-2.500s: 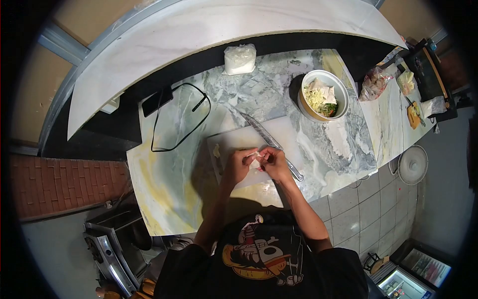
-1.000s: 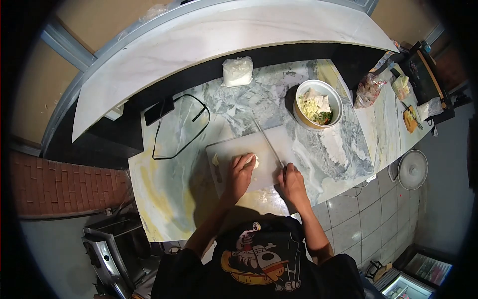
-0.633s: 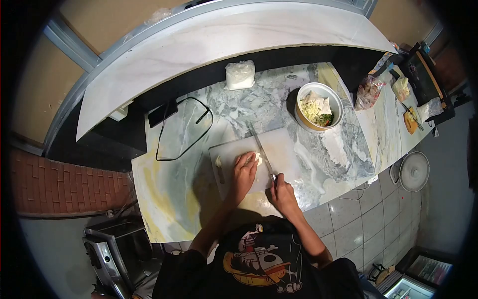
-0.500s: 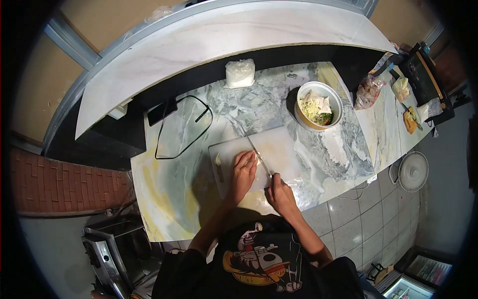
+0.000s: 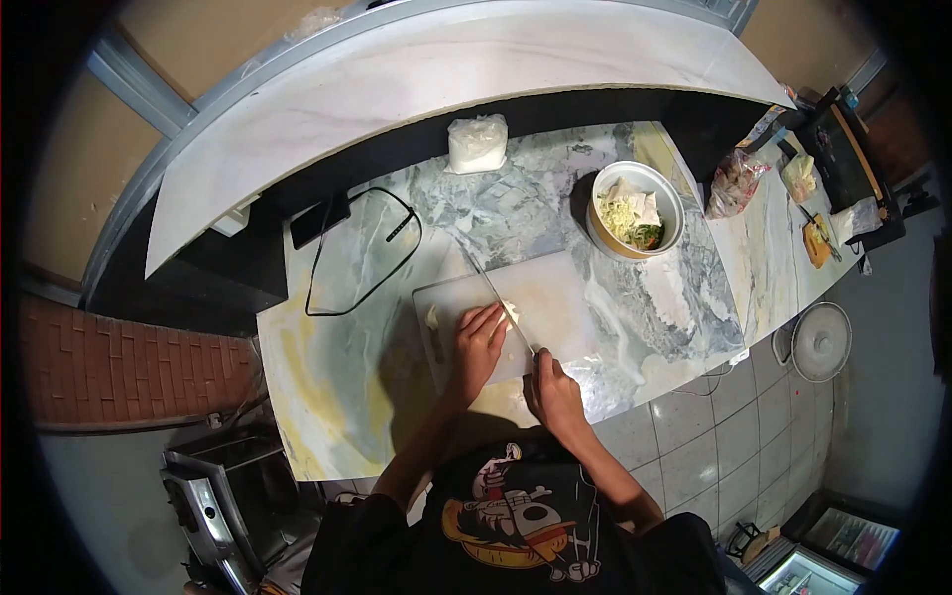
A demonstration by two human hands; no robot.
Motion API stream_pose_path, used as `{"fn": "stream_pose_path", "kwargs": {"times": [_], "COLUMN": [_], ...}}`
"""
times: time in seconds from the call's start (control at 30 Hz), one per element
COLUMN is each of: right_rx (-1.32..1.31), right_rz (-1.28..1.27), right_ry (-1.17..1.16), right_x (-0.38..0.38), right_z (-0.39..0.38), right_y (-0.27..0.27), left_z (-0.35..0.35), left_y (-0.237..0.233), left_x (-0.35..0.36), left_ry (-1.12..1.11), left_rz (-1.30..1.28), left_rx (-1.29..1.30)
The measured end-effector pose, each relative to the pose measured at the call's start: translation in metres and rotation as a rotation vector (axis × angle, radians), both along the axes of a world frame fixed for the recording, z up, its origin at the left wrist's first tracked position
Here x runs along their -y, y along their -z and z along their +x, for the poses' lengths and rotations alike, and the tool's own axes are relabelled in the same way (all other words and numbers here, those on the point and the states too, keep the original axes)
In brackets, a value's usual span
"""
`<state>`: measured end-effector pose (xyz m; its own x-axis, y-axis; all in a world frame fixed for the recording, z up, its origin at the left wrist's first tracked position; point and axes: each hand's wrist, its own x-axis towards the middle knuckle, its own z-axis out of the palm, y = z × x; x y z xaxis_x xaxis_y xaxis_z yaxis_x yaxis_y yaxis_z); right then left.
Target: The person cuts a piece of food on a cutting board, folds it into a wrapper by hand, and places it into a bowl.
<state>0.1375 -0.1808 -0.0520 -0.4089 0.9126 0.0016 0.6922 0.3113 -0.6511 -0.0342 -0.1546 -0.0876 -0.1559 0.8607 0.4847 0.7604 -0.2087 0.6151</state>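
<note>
A marble-patterned countertop [image 5: 327,397] spreads below a curved white ledge [image 5: 476,59]. At its near edge is a black T-shirt [image 5: 387,550] printed with a straw-hatted cartoon figure and a skull; any lettering on it is too small to read. A white cutting board [image 5: 560,322] lies on the countertop, and beyond its right side stands a round bowl [image 5: 675,192] of pale shreds, white pieces and greens. The right hand [image 5: 557,395] is closed around the handle of a long kitchen knife [image 5: 493,288], its blade slanting across the board. The left hand [image 5: 478,349] has its fingers bent and together, holding pale food [image 5: 511,311] down on the board, right beside the blade.
</note>
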Motion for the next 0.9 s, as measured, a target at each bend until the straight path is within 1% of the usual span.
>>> {"fn": "stream_pose_path", "kwargs": {"times": [0.03, 0.1, 0.2, 0.33, 0.43, 0.5, 0.6, 0.73, 0.8, 0.9], "right_rx": [-0.001, 0.093, 0.121, 0.144, 0.109, 0.325, 0.403, 0.349, 0.301, 0.367], "right_rz": [0.001, 0.034, 0.025, 0.005, -0.022, 0.004, 0.003, -0.032, -0.033, 0.007], "right_ry": [0.0, -0.016, -0.021, 0.008, 0.004, -0.006, 0.036, 0.07, 0.019, 0.005], "right_x": [0.0, 0.001, 0.001, 0.003, 0.004, 0.004, 0.004, 0.008, 0.005, 0.002], "right_z": [0.0, 0.001, 0.002, -0.002, -0.003, -0.007, -0.012, -0.015, -0.015, -0.016], "right_y": [0.002, 0.007, 0.007, 0.007, 0.01, 0.006, 0.01, 0.014, 0.015, 0.013], "left_z": [-0.001, -0.004, -0.008, -0.01, -0.01, -0.01, -0.009, -0.009, -0.008, -0.01], "left_y": [-0.001, -0.001, -0.004, -0.008, -0.007, -0.006, -0.006, -0.009, -0.009, -0.005], "left_x": [-0.001, -0.001, 0.0, 0.002, 0.002, 0.002, 0.001, 0.001, 0.001, 0.0], "left_ry": [0.005, 0.029, 0.065, 0.081, 0.083, 0.078, 0.071, 0.067, 0.06, 0.066], "left_rz": [0.004, 0.002, -0.025, -0.068, -0.051, -0.052, -0.051, -0.061, -0.068, -0.07], "left_rx": [0.012, 0.021, 0.043, 0.06, 0.052, 0.056, 0.051, 0.066, 0.067, 0.07]}}
